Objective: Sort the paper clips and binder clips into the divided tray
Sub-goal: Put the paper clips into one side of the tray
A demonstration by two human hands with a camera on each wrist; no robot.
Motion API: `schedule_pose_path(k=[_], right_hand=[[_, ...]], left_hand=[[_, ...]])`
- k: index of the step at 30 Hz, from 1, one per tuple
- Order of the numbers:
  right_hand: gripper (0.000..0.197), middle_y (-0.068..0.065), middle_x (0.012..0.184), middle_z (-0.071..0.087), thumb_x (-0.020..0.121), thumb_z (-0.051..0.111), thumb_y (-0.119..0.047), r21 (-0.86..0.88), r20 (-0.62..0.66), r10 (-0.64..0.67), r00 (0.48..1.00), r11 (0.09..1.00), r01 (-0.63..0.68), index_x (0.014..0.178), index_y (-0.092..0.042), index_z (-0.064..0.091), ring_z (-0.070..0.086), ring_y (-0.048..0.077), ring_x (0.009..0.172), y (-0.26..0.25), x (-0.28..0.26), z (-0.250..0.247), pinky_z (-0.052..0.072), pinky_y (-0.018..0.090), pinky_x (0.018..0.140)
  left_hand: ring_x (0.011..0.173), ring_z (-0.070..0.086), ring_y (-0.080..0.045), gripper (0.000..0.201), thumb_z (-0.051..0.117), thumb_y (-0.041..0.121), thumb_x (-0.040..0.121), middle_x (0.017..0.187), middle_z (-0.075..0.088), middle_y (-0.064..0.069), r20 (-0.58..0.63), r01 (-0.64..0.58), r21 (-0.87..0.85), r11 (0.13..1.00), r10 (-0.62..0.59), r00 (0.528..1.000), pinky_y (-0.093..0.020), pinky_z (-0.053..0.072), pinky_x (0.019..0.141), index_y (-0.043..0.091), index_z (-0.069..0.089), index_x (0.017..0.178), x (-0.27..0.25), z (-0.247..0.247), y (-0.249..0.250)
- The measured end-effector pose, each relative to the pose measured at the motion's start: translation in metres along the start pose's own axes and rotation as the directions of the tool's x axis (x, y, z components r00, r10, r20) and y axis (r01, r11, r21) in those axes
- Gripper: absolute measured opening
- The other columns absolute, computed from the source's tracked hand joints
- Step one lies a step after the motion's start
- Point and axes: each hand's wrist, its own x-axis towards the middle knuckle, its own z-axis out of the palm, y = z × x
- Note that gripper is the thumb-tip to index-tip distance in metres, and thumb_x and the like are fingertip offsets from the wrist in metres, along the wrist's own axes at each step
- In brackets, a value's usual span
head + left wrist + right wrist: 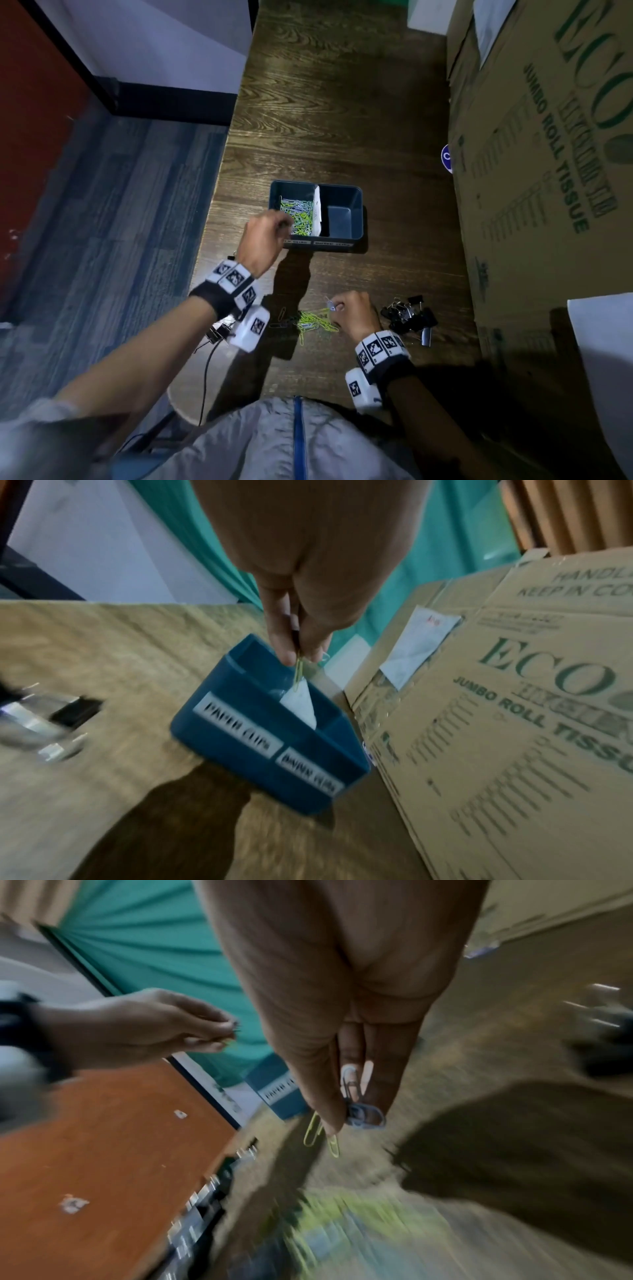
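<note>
While the left hand (262, 236) pinches a paper clip (299, 672) hanging lengthwise over the tray (346, 244), its left compartment lies directly below. The right hand (354, 313) pinches clips (363, 1112) near the pile (315, 322).

Right hand (342, 1015) fingers point down at the wooden table (479, 1069), pinching a few paper clips (363, 1110): blue-grey ones between the fingertips, two yellow-green ones dangling below. Left hand (137, 1031) at left, fingertips pinched together on something small. Blue tray (274, 1093) partly hidden behind the right hand. Blurred green clip pile (342, 1218) nearer.
</note>
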Motion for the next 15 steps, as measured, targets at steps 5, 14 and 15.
schedule_pose_path(k=[5, 14, 15], right_hand=[[0.011, -0.001, 0.078, 0.07, 0.086, 0.074, -0.008, 0.086, -0.105, -0.146, 0.984, 0.984, 0.155, 0.077, -0.013, 0.077, 0.064, 0.015, 0.071, -0.044, 0.016, -0.039, 0.051, 0.028, 0.062], [0.029, 0.006, 0.101, 0.073, 0.083, 0.08, -0.016, 0.159, -0.337, -0.208, 0.918, 0.949, 0.273, 0.111, -0.013, 0.074, 0.068, 0.019, 0.089, -0.121, 0.068, -0.092, 0.057, 0.033, 0.081], [0.037, 0.008, 0.106, 0.073, 0.082, 0.081, -0.018, 0.16, -0.355, -0.192, 0.915, 0.952, 0.262, 0.117, -0.014, 0.071, 0.068, 0.021, 0.093, -0.12, 0.07, -0.09, 0.058, 0.035, 0.083]], left_hand=[[0.092, 0.069, -0.015, 0.028, 0.07, 0.013, 0.088, 0.109, 0.072, -0.008, 0.08, 0.043, -0.008, 0.999, -0.042, 0.996, -0.036, 0.058, 0.086, 0.011, 0.067, 0.116, 0.028, -0.005, 0.0], [0.09, 0.064, -0.017, 0.028, 0.062, -0.004, 0.084, 0.105, 0.068, -0.005, 0.332, 0.107, 0.162, 0.981, -0.156, 0.93, -0.029, 0.055, 0.082, 0.013, 0.066, 0.106, -0.068, 0.025, -0.024], [0.092, 0.063, -0.018, 0.029, 0.062, -0.003, 0.084, 0.105, 0.066, -0.005, 0.391, 0.115, 0.19, 0.975, -0.183, 0.902, -0.026, 0.053, 0.081, 0.013, 0.064, 0.108, -0.079, 0.028, -0.025]])
